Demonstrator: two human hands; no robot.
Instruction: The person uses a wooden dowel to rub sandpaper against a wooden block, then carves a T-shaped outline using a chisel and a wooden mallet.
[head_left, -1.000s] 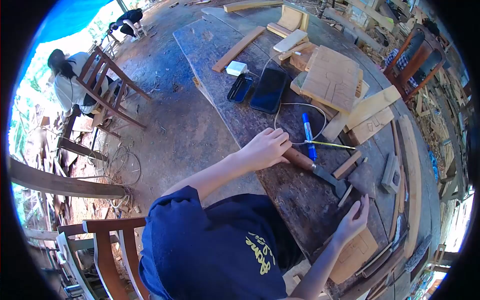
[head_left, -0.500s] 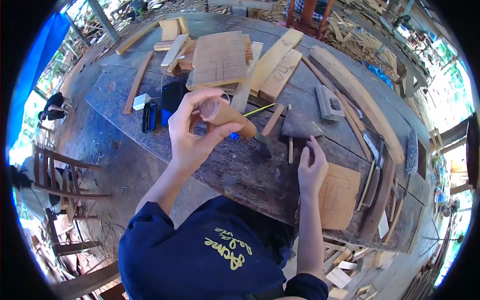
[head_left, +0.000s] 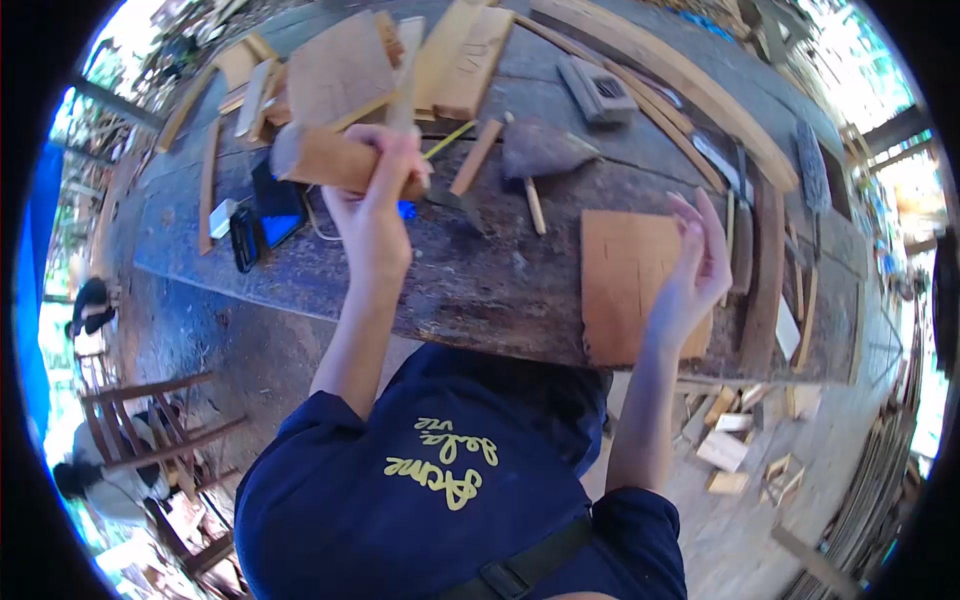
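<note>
My left hand is closed around the thick wooden handle of a chisel, held above the workbench. The handle's broad end points left, and the dark, blurred blade slants down to the right. My right hand holds nothing, with its fingers apart, above the right side of a brown board with pencil lines on it. Between the hands, farther back, lies a dark tapered block with a thin stick poking out beneath it. A narrow wood strip rests left of that block.
Planks and boards are piled at the bench's back left. A grey block and a long beam lie at the back right. A black case sits near the left edge. Offcuts litter the floor; chairs stand at left.
My right hand has moved from beside the dark block to above the marked board. The chisel in my left hand has turned, its handle end now pointing left. The camera view has shifted.
</note>
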